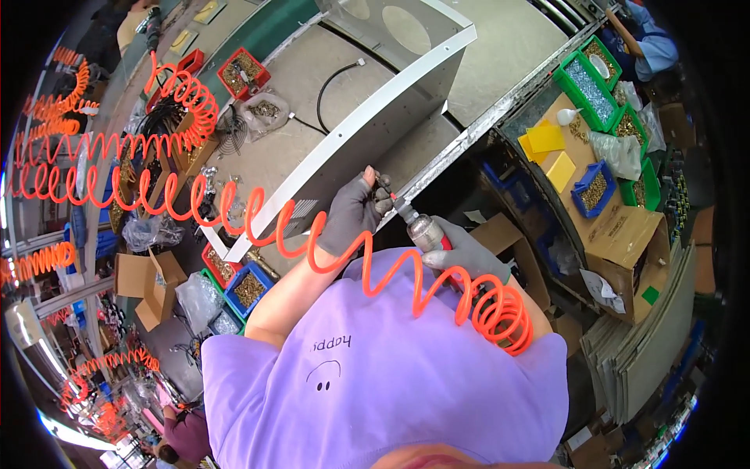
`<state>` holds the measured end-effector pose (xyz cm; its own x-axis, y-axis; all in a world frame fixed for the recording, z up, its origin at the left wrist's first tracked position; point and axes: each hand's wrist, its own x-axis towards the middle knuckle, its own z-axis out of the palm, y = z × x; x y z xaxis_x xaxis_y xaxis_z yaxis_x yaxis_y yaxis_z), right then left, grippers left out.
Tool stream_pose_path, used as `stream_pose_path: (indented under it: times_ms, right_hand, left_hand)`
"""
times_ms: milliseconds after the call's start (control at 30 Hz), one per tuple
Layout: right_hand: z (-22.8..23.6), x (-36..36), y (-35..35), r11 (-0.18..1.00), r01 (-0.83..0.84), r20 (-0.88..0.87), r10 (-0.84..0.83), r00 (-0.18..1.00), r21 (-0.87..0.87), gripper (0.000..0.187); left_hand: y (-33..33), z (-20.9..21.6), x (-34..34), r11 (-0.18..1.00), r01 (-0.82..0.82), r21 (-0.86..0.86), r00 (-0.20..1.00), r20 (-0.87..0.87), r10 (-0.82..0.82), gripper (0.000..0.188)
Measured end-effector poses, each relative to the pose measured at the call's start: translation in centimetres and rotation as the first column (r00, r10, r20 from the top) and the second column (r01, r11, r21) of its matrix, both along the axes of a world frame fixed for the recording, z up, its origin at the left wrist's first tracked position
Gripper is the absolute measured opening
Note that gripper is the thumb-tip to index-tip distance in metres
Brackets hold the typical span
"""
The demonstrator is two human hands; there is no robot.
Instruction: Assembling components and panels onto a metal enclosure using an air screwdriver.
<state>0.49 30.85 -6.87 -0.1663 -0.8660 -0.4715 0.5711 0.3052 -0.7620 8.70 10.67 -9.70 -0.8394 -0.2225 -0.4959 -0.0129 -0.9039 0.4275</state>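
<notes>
My right hand, in a grey glove, is wrapped around a pneumatic screwdriver with a silver body and red grip. An orange coiled air hose loops across my chest toward it. My left hand, in a grey glove with bare fingertips, is closed just ahead of the tool's tip. What its fingers pinch is too small to make out. Both hands are at the near edge of a grey sheet-metal housing, which has a pale flange and a large round opening at its far end.
At the right stand green bins of hardware, a blue bin of screws and a cardboard box. On the left are a red bin, a blue bin and more coiled hoses. A black cable lies inside the housing.
</notes>
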Motion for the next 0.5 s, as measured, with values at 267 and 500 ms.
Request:
stream_pose_path:
  times_ms: [267, 500]
  right_hand:
    - [1.3, -0.2, -0.3, 0.998, -0.053, -0.107, 0.056, 0.993, 0.031, 0.058]
    - [2.6, 0.3, -0.9, 0.997, 0.003, 0.108, 0.005, 0.994, -0.075, 0.061]
  left_hand:
    - [0.1, 2.2, 0.2, 0.990, 0.036, -0.138, 0.999, -0.026, -0.040, 0.025]
    - [-0.4, 4.7, 0.6, 0.938, 0.011, -0.347, 0.997, -0.064, -0.035, 0.022]
